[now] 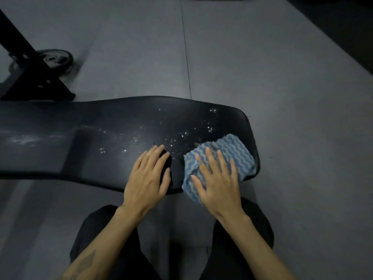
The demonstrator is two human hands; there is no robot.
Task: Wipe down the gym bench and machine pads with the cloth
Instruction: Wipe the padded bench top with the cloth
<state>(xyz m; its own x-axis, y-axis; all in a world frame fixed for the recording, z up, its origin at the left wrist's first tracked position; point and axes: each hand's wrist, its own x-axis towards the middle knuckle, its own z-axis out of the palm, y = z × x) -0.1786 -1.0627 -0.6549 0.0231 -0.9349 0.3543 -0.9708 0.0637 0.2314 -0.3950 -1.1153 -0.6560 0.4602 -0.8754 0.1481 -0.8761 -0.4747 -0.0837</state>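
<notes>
Pressing the cloth (232, 154) flat near the counter's (101, 142) right end, the right hand (218, 184) is lying on it with fingers (224, 160) spread straight, while the left hand (147, 178) is resting just beside it, fingers relaxed, grasping nothing, among droplets (181, 136).

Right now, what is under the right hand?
The right hand presses flat on a blue wavy-striped cloth, which lies on the black bench pad. Any droplets beneath the cloth are covered.
</notes>
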